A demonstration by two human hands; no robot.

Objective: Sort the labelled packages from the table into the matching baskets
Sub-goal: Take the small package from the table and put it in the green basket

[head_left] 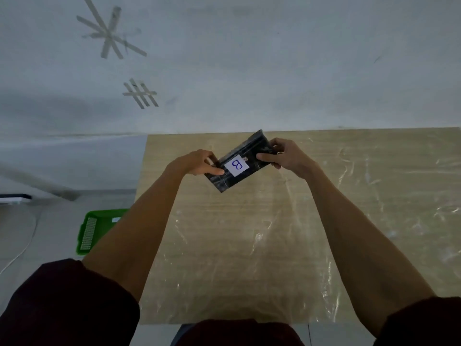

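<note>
Lower left of frame: I log one green basket (99, 229) on the floor, its label unreadable. Centre: left hand (199, 162) and right hand (284, 156) pinch opposite ends of one black package (240, 162) above the counter (349, 221), fingers closed on it, label "B" (236, 165) turned up, presumably for reading.

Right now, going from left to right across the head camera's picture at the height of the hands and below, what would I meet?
Green slotted plastic basket on the floor → person's left hand → black plastic package with a white label marked B → person's right hand → crinkled clear film over the pale wooden table.
</note>
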